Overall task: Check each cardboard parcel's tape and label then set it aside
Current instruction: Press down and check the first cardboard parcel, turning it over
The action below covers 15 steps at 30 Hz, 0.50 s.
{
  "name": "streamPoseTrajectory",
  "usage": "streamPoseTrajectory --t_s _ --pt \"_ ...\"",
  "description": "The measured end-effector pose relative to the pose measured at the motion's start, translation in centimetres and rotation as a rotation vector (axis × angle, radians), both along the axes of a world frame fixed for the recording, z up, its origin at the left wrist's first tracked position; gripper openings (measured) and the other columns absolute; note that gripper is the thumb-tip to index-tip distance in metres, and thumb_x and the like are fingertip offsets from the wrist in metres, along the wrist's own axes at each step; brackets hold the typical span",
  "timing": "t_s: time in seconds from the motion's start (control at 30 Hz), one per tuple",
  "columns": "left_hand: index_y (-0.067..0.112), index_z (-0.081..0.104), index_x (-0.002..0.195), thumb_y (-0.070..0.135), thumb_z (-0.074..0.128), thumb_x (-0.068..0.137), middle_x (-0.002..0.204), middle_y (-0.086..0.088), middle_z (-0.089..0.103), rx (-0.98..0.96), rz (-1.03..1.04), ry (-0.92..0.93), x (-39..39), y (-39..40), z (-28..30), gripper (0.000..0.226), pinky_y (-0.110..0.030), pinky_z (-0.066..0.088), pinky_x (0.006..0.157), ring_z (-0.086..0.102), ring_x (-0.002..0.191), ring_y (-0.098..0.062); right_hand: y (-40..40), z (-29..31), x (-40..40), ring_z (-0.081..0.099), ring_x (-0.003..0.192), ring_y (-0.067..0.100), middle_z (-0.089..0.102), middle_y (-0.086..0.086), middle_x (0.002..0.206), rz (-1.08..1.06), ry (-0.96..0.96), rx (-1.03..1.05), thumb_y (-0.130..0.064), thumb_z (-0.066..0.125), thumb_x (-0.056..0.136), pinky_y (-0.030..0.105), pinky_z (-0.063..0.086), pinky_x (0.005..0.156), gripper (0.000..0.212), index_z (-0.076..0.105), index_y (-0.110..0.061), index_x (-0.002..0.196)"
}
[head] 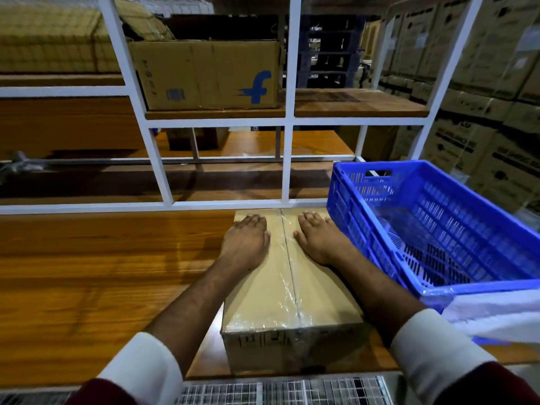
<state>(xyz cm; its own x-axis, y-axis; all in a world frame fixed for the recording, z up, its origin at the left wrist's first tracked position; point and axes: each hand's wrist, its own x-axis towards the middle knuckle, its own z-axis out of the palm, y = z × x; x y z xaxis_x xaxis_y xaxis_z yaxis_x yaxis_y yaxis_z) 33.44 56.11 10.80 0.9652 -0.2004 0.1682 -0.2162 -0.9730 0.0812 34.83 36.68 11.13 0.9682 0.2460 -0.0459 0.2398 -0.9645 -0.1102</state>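
Observation:
A long brown cardboard parcel lies on the wooden table, one short end facing me. Clear tape runs down its top seam and wraps over the near end, where black print shows. My left hand lies flat on the top, left of the seam, fingers reaching the far edge. My right hand lies flat on the top to the right of the seam. I see no label on the faces in view.
A blue slotted plastic crate sits just right of the parcel, with white plastic sheet over its near rim. A white metal shelf frame rises behind. An open carton with a blue logo stands on its shelf. Stacked cartons fill the right side.

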Motion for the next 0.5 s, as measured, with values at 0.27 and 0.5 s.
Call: streamPoseTrajectory --t_s 0.27,0.5 --pt "0.020 0.026 0.154 0.037 0.027 0.106 0.160 -0.002 0.027 -0.057 -0.176 0.074 -2.9 -2.2 -0.6 0.051 -0.037 0.017 0.122 0.022 0.148 -0.016 2.0 -1.0 -3.0 0.014 0.151 0.020 0.018 0.007 0.164 0.145 -0.054 -0.005 -0.034 0.024 0.106 0.046 0.013 0.120 0.055 0.020 -0.013 0.156" --pt "0.021 0.022 0.155 0.040 0.026 0.106 0.163 0.000 0.021 -0.053 -0.129 0.122 -3.6 -1.8 -0.2 0.054 -0.036 0.014 0.122 0.016 0.149 -0.015 1.4 -0.2 -4.0 0.013 0.151 0.020 0.015 0.005 0.164 0.134 -0.019 0.009 -0.036 0.024 0.106 0.044 0.015 0.122 0.056 0.018 -0.014 0.157"
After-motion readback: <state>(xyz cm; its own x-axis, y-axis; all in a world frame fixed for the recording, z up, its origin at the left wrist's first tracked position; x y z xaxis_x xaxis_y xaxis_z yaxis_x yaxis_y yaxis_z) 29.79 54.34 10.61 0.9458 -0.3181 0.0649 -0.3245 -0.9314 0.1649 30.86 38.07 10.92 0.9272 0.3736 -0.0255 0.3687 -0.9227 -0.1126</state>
